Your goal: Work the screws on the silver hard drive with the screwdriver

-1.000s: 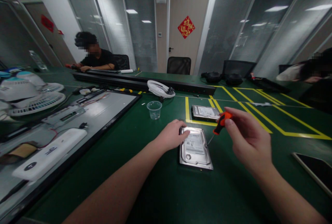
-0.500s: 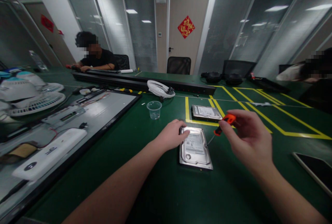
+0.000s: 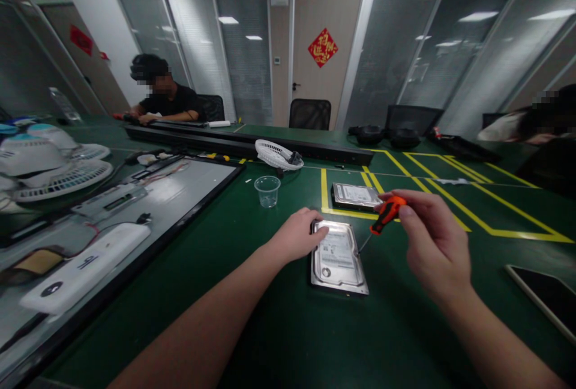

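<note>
A silver hard drive [image 3: 337,260] lies label side up on the green table. My left hand [image 3: 302,234] grips its far left corner, thumb on top and fingers around the edge. Between the thumb and fingers of my right hand [image 3: 434,236] is an orange and black screwdriver [image 3: 387,215]. It is tilted, and its thin shaft runs down to the right edge of the drive, where the tip meets the casing. Just behind lies a second hard drive [image 3: 355,194], partly hidden by my right fingers.
A clear plastic cup [image 3: 268,191] and a white fan grille [image 3: 279,156] stand beyond my left hand. A large panel [image 3: 180,185] carrying a white case fills the left. A phone [image 3: 546,293] lies at right. Yellow tape marks the table. One person [image 3: 166,98] sits across, another at far right.
My right thumb has shifted off the screwdriver's handle toward its near side, and the fingers have changed their hold. The left hand and the drive stay put.
</note>
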Tool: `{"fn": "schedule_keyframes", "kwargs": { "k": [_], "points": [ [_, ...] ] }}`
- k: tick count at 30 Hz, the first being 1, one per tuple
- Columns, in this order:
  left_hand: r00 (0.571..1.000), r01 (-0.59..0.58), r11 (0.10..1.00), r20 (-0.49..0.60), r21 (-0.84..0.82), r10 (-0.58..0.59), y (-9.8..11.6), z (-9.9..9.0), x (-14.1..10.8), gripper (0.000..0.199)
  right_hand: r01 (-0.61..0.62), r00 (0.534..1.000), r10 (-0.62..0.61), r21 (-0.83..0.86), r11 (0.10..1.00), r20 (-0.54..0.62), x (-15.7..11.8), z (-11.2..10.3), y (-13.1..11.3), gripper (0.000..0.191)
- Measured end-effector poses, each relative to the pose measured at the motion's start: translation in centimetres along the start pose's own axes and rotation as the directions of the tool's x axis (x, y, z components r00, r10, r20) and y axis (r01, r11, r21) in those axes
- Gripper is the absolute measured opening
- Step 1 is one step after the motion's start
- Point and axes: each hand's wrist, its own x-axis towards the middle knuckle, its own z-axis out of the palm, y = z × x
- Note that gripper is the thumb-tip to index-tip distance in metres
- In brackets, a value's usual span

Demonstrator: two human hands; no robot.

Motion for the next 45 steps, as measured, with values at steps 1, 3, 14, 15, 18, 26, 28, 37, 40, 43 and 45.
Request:
{"fn": "schedule_keyframes", "kwargs": {
  "k": [1,3,14,15,18,26,28,37,40,43,45],
  "points": [
    [1.0,-0.002,1.0,-0.003,0.0,0.002,0.0,0.0,0.0,0.035,-0.002,1.0,0.002,0.012,1.0,0.003,0.0,0.0,-0.1,0.021],
    [1.0,-0.008,1.0,-0.006,0.0,0.008,-0.1,0.0,0.0,0.035,-0.012,1.0,0.011,0.044,0.999,0.012,0.0,0.1,-0.2,0.021],
    [1.0,-0.015,1.0,-0.017,-0.003,0.015,-0.1,0.1,0.1,0.035,0.037,0.999,-0.039,-0.041,0.998,-0.036,0.0,0.4,0.6,0.036],
    [1.0,-0.014,1.0,-0.017,-0.007,0.014,-0.2,0.1,0.1,0.035,0.047,0.998,-0.049,-0.059,0.997,-0.026,0.0,0.3,0.7,0.036],
    [1.0,-0.01,1.0,-0.013,-0.019,0.009,-0.2,0.1,0.1,0.035,0.067,0.998,-0.067,-0.092,0.994,-0.001,0.0,0.1,0.7,0.031],
    [1.0,-0.001,1.0,-0.003,-0.022,0.001,-0.1,0.1,0.1,0.035,0.089,0.995,-0.093,-0.161,0.983,-0.021,0.2,-0.3,-0.1,0.024],
    [1.0,0.002,1.0,-0.006,-0.019,-0.002,-0.2,0.1,0.1,0.036,0.087,0.995,-0.093,-0.165,0.982,-0.029,0.3,-0.3,-0.1,0.024],
    [1.0,-0.01,1.0,-0.022,-0.004,0.01,-0.3,0.3,0.2,0.033,0.078,0.997,-0.077,-0.102,0.992,0.014,0.2,-0.3,0.7,0.027],
    [1.0,-0.012,1.0,-0.023,-0.002,0.011,-0.2,0.3,0.2,0.033,0.06,0.998,-0.061,-0.069,0.996,0.001,0.1,-0.3,0.8,0.027],
    [1.0,-0.009,1.0,-0.016,0.001,0.009,-0.2,0.3,0.2,0.034,0.044,0.999,-0.044,-0.006,0.999,-0.011,0.0,0.0,0.4,0.024],
    [1.0,-0.008,1.0,-0.014,0.001,0.008,-0.1,0.3,0.2,0.034,0.034,0.999,-0.034,0.036,0.999,-0.008,0.0,0.2,0.1,0.022]
  ]
}}
